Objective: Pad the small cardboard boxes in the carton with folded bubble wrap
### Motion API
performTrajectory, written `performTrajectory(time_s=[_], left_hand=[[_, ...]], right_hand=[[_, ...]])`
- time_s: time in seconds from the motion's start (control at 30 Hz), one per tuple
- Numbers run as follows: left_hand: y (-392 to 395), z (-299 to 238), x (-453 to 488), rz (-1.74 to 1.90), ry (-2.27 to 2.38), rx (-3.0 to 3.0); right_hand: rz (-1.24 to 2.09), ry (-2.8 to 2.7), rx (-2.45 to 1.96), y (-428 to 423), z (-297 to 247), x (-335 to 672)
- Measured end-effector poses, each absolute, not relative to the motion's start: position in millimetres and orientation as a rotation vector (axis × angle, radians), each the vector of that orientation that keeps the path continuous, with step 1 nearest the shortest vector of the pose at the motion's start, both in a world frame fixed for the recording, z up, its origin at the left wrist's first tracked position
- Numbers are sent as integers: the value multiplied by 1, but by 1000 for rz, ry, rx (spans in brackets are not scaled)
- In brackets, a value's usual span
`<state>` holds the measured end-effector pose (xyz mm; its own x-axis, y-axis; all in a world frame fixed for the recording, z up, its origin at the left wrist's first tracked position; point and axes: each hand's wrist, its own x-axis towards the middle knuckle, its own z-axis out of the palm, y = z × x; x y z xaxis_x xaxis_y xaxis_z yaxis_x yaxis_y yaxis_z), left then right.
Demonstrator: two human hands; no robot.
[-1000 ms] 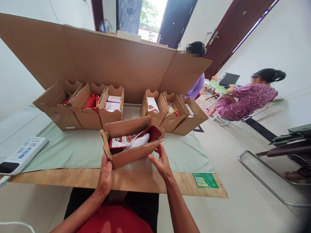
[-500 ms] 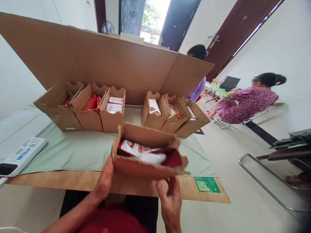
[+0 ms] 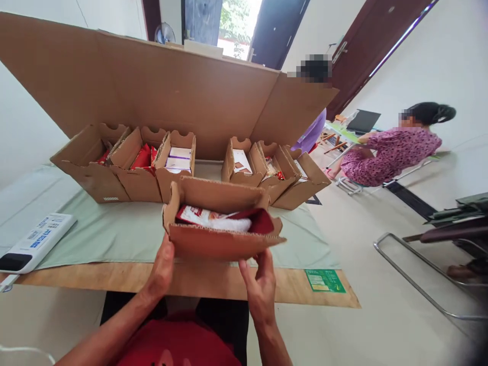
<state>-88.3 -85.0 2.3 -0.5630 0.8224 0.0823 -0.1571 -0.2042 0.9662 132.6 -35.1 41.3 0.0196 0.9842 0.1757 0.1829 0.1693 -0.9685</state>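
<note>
I hold an open brown cardboard box (image 3: 217, 244) in both hands, above the near edge of the table. My left hand (image 3: 162, 269) grips its left end with the thumb on the front wall. My right hand (image 3: 261, 287) pinches the lower front edge near the right end. Inside the box lie a red and white packet (image 3: 198, 216), a white wrapped item (image 3: 232, 224) and a dark red item (image 3: 261, 222). The box is lifted off the green cloth (image 3: 114, 234).
Two rows of open cardboard boxes with packets stand behind: three at the left (image 3: 129, 162), three at the right (image 3: 274, 173). A tall cardboard sheet (image 3: 160, 86) backs them. A white device (image 3: 34, 241) lies at the left. One person (image 3: 385, 150) sits at right; another person (image 3: 314, 134) is behind the sheet.
The box went from resting on the cloth to lifted and turned in my hands; it dipped toward me and to the right, then came back up and more level. My right hand moved under its front edge.
</note>
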Motion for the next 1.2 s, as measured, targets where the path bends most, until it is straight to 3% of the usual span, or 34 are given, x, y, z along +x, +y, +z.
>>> performTrajectory(time_s=[0.13,0.27,0.5,0.73,1.2], left_hand=[[-73,20,-69,1753,1297,1070],[-99,4,-32,1514,1273,1442],[-147,-17,-42,1486,1607,1563],[-164,-27,-44,1326,1810,1788],[-135,-42,-26,1316,1731,1814]], right_hand=[[869,-1331,-1150,-10,53,152],[756,-1115,-1167,-15,30,192],[976,-1102,-980,37,-2,133],[1167,-1589,-790,117,30,63],[1148,-1622,-836,110,53,42]])
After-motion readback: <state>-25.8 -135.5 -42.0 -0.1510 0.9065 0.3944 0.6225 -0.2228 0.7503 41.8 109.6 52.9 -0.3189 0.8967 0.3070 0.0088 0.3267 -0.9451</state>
